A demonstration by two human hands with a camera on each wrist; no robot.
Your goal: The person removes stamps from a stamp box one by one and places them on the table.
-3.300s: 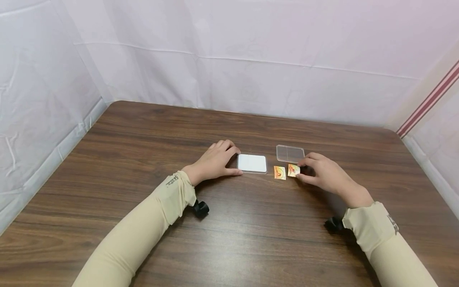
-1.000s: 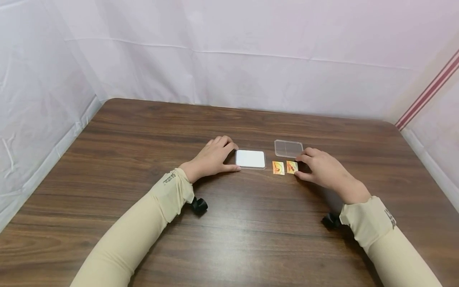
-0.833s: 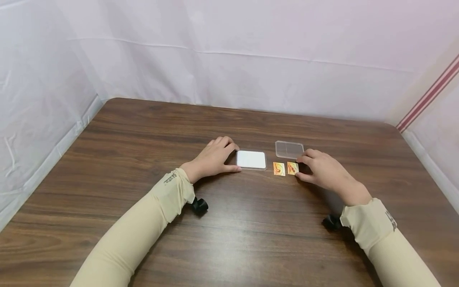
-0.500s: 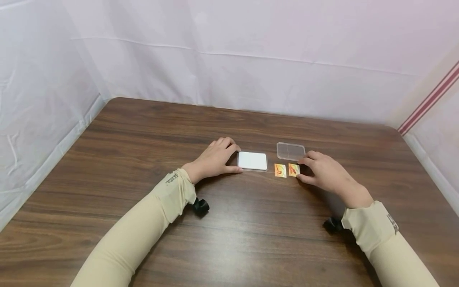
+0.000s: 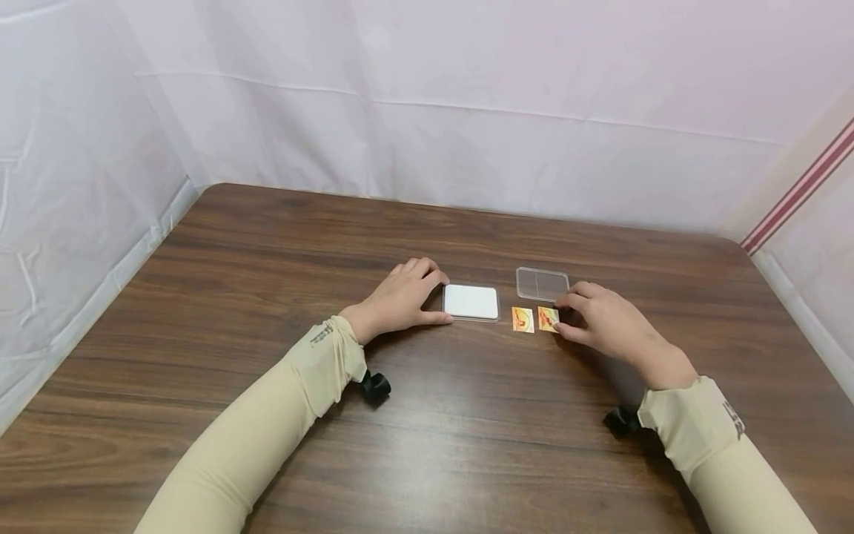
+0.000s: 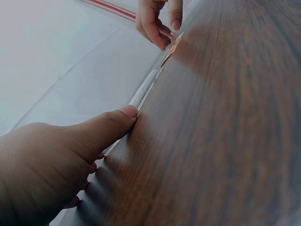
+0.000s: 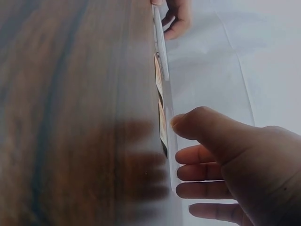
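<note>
A white flat case [image 5: 471, 302] lies at the middle of the brown table [image 5: 427, 445]. My left hand [image 5: 437, 299] grips its left edge, fingers at the far corner and thumb [image 6: 117, 122] at the near corner. Right of the case, two small orange picture cards lie side by side. My right hand [image 5: 562, 316] pinches the right card [image 5: 548, 319] by its right edge, between forefinger and thumb [image 7: 197, 125]. The left card [image 5: 523, 320] lies free. A clear plastic lid [image 5: 542, 283] lies flat just behind the cards.
White cloth walls close in the table at the back and on both sides. A red-striped band [image 5: 800, 189] runs up the right corner. Both arms wear beige sleeves with a black camera under each wrist.
The right card sat a little askew 3.3 s ago and now lies square beside the left card. Both hands stay where they were.
</note>
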